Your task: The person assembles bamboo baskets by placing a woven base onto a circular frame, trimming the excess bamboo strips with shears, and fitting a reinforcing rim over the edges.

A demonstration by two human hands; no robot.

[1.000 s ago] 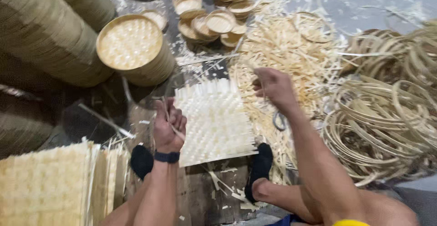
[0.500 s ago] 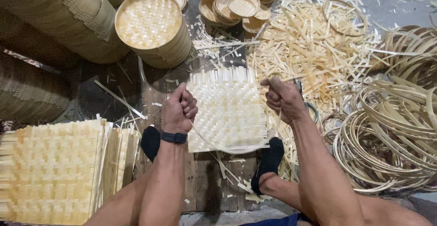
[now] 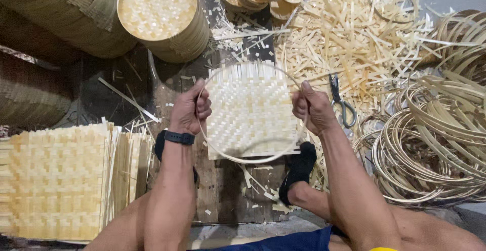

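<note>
A thin round bamboo hoop [image 3: 243,159] hangs over a square woven bamboo mat [image 3: 250,112] that lies on a wooden board. My left hand [image 3: 188,108], with a black watch on the wrist, grips the hoop's left side. My right hand [image 3: 313,110] grips its right side, thumb up. The hoop frames most of the mat. My feet in black socks rest at the mat's lower corners.
A stack of woven mats [image 3: 61,180] lies at the lower left. Tall stacks of round woven trays [image 3: 159,15] stand at the back left. Loose bamboo strips [image 3: 349,33] cover the floor behind, scissors [image 3: 341,101] lie to the right, and several coiled hoops [image 3: 430,144] pile at the far right.
Both hands came in to the mat's sides and now hold a round hoop over it. A second ago the right hand was raised above the mat and the left held a thin strip.
</note>
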